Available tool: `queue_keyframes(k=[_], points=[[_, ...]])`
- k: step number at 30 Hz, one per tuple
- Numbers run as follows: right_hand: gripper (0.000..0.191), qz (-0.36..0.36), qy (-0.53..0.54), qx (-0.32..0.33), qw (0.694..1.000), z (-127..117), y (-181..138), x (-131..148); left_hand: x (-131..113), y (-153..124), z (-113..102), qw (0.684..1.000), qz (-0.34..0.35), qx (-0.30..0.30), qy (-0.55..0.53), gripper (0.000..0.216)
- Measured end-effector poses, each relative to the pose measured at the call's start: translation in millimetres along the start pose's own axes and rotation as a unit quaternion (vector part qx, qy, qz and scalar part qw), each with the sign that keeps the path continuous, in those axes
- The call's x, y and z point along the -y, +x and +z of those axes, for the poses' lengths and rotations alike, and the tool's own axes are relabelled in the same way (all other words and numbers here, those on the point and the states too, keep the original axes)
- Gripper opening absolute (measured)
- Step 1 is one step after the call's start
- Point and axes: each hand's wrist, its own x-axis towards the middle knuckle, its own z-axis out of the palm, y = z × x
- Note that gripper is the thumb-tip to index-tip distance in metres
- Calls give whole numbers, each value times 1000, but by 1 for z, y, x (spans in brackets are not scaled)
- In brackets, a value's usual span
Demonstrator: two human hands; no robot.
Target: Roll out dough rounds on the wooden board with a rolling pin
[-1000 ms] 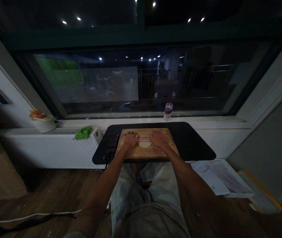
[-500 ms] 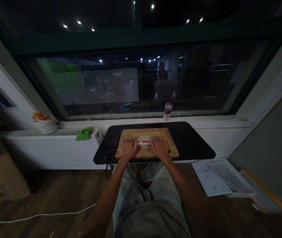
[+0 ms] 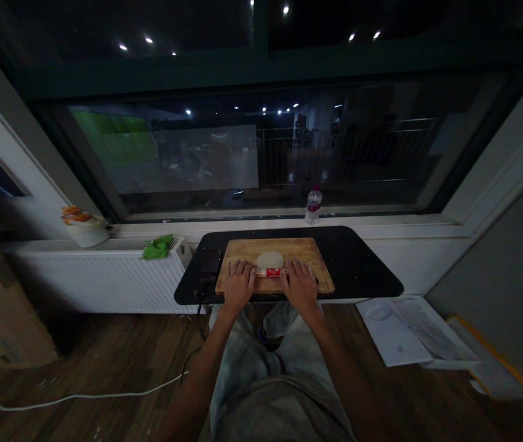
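Note:
A pale, flat round of dough (image 3: 269, 259) lies on the wooden cutting board (image 3: 242, 247). Across its near edge rests a short tube with a red and white printed wrap (image 3: 271, 272). My left hand (image 3: 240, 280) covers the tube's left end, its fingers curved over it. On the right end sits my right hand (image 3: 300, 282), fingers bent forward in the same way. Both palms face down, and pale powder seems to dust the fingers. My hands hide the two ends of the tube.
The board stands on a black table (image 3: 358, 264) with a dark box-like object (image 3: 210, 265) and a cable at left. A bottle (image 3: 313, 205) stands on the windowsill. On the radiator are a green cloth (image 3: 157, 247) and a white tub (image 3: 87, 232). An open white box (image 3: 418, 331) lies at right.
Both hands and the tube have come toward me, from the middle of the dough to its near edge. The tube has turned, so more red now shows.

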Motion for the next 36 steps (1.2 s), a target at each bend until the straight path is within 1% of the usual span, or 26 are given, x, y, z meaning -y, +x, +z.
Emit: queue_keyframes(k=[6, 12, 16, 20, 23, 27, 30, 36], points=[[54, -2, -12, 31, 999, 8, 20, -8, 3, 23, 3, 999, -3, 37, 12, 44], [47, -3, -12, 56, 998, 7, 41, -10, 4, 38, 3, 997, -25, 70, 7, 46], [45, 8, -6, 63, 998, 4, 40, -7, 3, 34, 5, 998, -32, 63, -5, 45], [48, 3, 1, 41, 999, 7, 26, -6, 2, 23, 8, 998, -35, 39, -26, 42], [47, 13, 4, 34, 999, 7, 18, -6, 1, 17, 8, 998, -43, 28, -31, 41], [48, 20, 26, 45, 998, 1, 19, -3, 0, 18, 3, 998, -44, 47, -26, 42], [49, 27, 22, 65, 997, -3, 24, -2, -1, 20, -1, 997, -39, 62, -25, 43], [52, 25, 12, 92, 995, -5, 30, -2, -4, 20, -4, 996, -59, 61, -12, 42]])
